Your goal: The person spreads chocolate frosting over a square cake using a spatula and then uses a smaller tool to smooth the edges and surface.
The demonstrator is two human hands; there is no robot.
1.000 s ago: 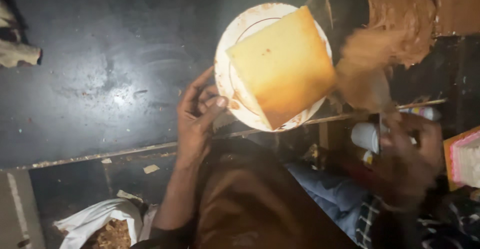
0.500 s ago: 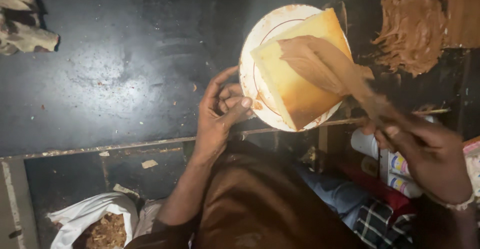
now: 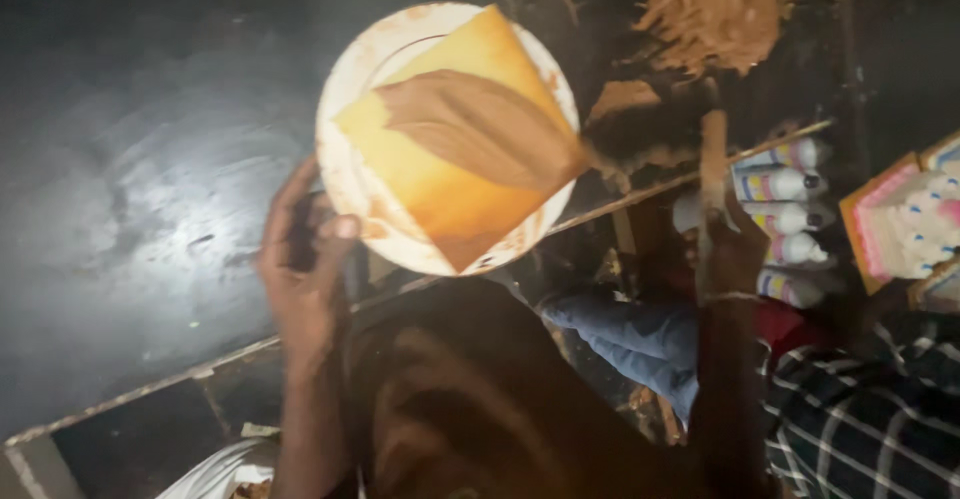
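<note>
While the left hand [image 3: 305, 259] steadies the plate [image 3: 345, 174] rim, fingers curled, the right hand [image 3: 730, 244] grips a spatula [image 3: 712, 159], brown icing [image 3: 480, 124] streaking the cake [image 3: 440, 184].

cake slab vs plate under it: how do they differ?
Shape: the slab is square, the plate is round.
Colour: the slab is yellow-orange, the plate is white with an orange-brown rim.
Surface: the slab carries a broad brown smear, the plate only small brown smudges.
Contact: the left hand is at the plate's edge, not on the slab.
Shared: both lie flat, stacked, on the dark table.
</note>
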